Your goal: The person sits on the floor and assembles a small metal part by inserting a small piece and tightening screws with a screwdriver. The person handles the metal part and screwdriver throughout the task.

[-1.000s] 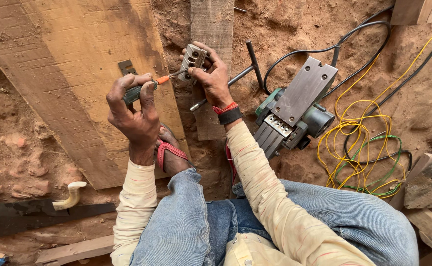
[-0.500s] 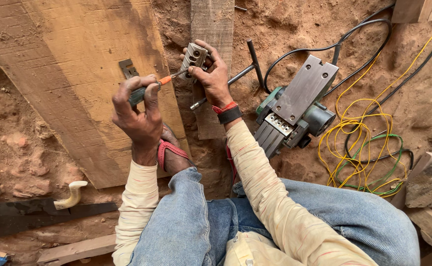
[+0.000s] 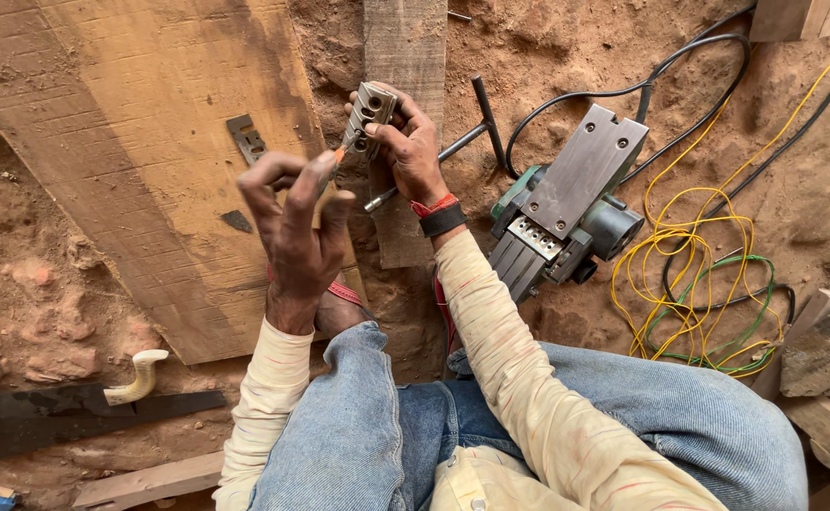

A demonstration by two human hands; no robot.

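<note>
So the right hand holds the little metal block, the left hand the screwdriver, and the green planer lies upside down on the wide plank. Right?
Not quite. The planer lies upside down on the bare dirt, right of the plank, as the head view shows. The right hand does hold the metal block, the left hand the screwdriver.

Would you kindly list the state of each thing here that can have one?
Left hand: closed on a screwdriver, tip at the metal block.
Right hand: gripping the metal block, held up off the ground.
Planer: lying upside down on the dirt, untouched.
Yellow wire: loosely tangled.
Saw: flat on the ground.
</note>
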